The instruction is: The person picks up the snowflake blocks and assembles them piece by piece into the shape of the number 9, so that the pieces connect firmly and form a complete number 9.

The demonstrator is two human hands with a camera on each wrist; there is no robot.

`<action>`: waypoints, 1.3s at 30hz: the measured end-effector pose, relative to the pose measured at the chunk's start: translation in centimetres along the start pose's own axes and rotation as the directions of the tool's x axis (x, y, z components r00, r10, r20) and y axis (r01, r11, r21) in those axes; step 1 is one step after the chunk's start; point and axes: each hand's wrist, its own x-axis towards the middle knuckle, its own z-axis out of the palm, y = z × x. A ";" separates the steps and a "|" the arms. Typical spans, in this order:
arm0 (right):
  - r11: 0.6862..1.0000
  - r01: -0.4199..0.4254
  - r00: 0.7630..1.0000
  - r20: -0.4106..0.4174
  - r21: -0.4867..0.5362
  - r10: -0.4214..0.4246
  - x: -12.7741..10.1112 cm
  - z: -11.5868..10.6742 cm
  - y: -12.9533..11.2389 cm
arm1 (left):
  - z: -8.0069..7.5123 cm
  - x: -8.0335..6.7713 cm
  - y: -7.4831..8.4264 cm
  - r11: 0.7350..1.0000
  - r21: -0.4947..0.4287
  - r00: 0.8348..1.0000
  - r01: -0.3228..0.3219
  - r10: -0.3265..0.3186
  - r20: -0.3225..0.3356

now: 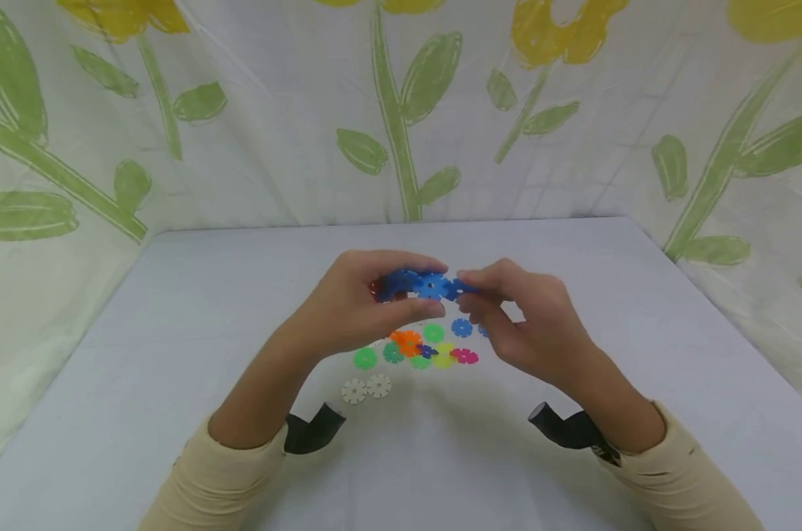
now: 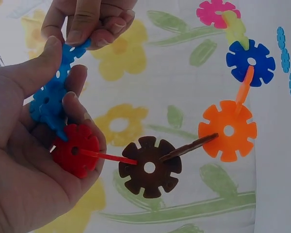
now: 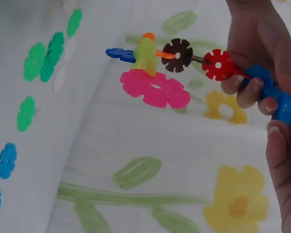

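Left hand [image 2: 24, 160]: curled round the chain of slotted discs [image 2: 150, 167], steadying it; right hand [image 1: 527, 324]: pinching the end blue disc [image 2: 70, 56]; slots best aligned squarely, pressed gently.

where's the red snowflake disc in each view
Head: the red disc is barely visible, a sliver under the left hand above table centre.
Left wrist: lower left, the red disc rests on the left hand's fingers.
Right wrist: upper right, the red disc sits beside the left hand.
Shared landmark: the blue discs that both hands hold.
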 end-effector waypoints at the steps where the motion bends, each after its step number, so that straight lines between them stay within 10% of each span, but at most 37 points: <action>1: 1.000 0.000 1.000 -0.001 -0.003 0.000 0.0 0.0 0.0 | 0.0 0.0 0.0 1.000 -0.005 1.000 0.009 -0.009 0.004; 14: 1.000 0.020 1.000 0.010 0.014 -0.020 0.4 0.6 0.1 | -0.6 -0.2 0.3 0.995 0.081 0.997 0.050 -0.055 0.060; 25: 0.977 -0.200 0.962 0.175 -0.074 0.210 -0.3 0.5 3.2 | -1.2 -0.5 0.3 0.982 0.184 0.998 0.044 -0.050 0.031; 29: 0.923 -0.325 0.851 0.362 -0.204 0.380 -1.4 1.6 5.7 | -1.2 -0.4 0.0 0.987 0.160 0.999 0.027 -0.030 0.016; 35: 0.794 -0.444 0.534 0.590 -0.414 0.606 -3.0 3.9 8.3 | -1.5 -0.3 -0.1 0.995 0.084 0.997 -0.055 0.050 0.052; 39: 0.762 -0.461 0.456 0.615 -0.455 0.643 -4.0 4.6 9.2 | -1.5 -0.2 0.0 0.996 0.018 0.994 -0.082 0.080 0.077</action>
